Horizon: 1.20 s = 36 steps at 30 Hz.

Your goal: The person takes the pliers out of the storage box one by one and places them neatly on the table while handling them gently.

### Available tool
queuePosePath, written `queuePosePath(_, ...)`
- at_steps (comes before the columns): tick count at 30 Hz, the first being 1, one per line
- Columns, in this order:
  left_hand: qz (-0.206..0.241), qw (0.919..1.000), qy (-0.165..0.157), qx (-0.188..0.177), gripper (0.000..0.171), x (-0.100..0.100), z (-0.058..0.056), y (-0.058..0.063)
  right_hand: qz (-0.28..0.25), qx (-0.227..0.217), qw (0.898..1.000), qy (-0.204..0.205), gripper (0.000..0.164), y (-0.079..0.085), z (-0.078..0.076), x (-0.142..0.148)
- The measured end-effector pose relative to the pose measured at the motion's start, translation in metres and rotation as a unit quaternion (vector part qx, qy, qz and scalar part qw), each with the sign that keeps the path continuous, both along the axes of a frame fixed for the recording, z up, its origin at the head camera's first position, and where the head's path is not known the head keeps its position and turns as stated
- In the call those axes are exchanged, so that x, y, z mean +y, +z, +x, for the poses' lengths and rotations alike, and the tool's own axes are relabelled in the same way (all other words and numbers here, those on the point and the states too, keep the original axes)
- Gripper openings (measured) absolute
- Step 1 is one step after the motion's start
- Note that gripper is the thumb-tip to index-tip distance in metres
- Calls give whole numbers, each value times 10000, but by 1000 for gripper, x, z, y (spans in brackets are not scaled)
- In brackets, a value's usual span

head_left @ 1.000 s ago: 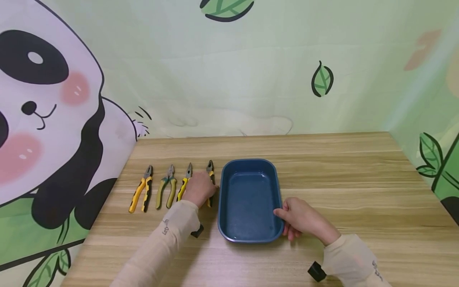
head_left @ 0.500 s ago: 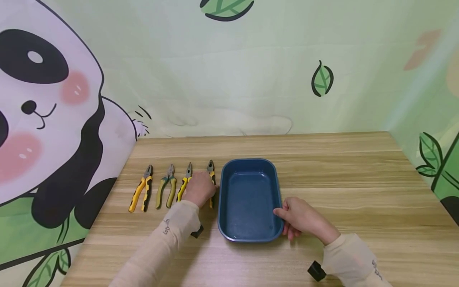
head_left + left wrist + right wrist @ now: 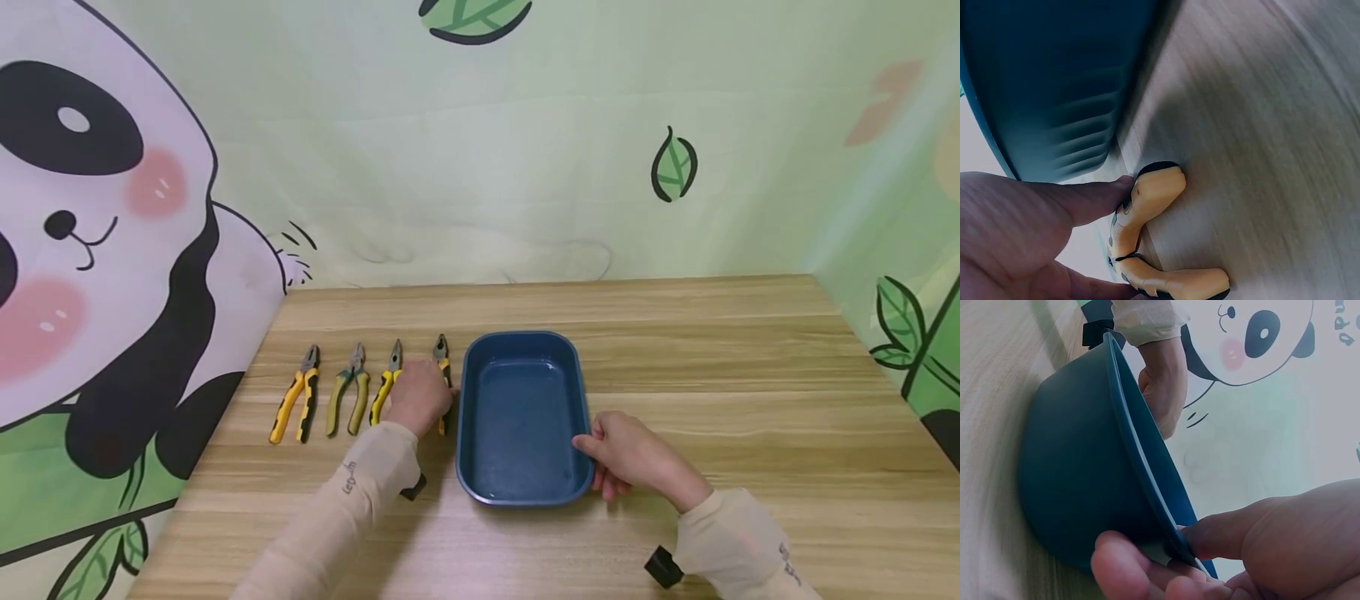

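Note:
My left hand (image 3: 420, 393) grips the handles of a pair of yellow-and-black pliers (image 3: 442, 367) lying just left of a blue plastic bin (image 3: 525, 433). In the left wrist view the thumb and a finger press on the two spread handles of these pliers (image 3: 1157, 194) from either side. At the bin's right side my right hand (image 3: 622, 450) pinches the rim, thumb inside and fingers outside. The right wrist view has the bin's outer wall (image 3: 1079, 462) close up, with the fingers (image 3: 1122, 565) under its rim. The bin's floor is bare.
Three more pliers lie in a row to the left: orange-and-black pliers (image 3: 306, 396), olive-green pliers (image 3: 348, 392) and yellow-and-black long-nose pliers (image 3: 390, 375), partly behind the left hand. All rest on a wooden table (image 3: 720, 358). A printed panda curtain (image 3: 480, 167) hangs behind.
The gripped pliers have shifted very slightly to the right beside the bin. Both hands and the bin stay practically in place.

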<state>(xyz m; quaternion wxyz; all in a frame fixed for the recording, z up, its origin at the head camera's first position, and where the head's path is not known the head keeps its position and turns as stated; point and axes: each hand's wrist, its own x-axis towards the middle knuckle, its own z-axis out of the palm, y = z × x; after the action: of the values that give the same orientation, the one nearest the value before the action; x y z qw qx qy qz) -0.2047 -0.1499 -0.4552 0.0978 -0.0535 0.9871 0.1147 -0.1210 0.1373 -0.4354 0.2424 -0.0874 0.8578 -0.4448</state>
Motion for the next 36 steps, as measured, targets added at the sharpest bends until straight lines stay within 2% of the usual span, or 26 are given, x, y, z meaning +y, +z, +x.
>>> queuePosePath(9,29,9999,-5,99,42,-1,4,-3,14,138,9999,37,33,0,1,-1)
queuePosePath(16,120,9998,-28,158,59,-2,8,-4,-37,303,9995,128,32,0,1,1)
queuePosePath(21,317,9994,-74,91,59,-3,12,-4,-48,306,9995,73,32,-2,2,1)
queuePosePath(25,393,9989,-220,154,54,-5,16,-3,-27,366,9993,62,32,-3,3,1)
queuePosePath(29,488,9984,-233,134,49,-6,19,-2,113,430,9990,-79,31,-3,4,-1)
queuePosePath(36,302,9982,-460,242,35,-8,25,-1,593,648,9957,-296,30,-1,7,-5)
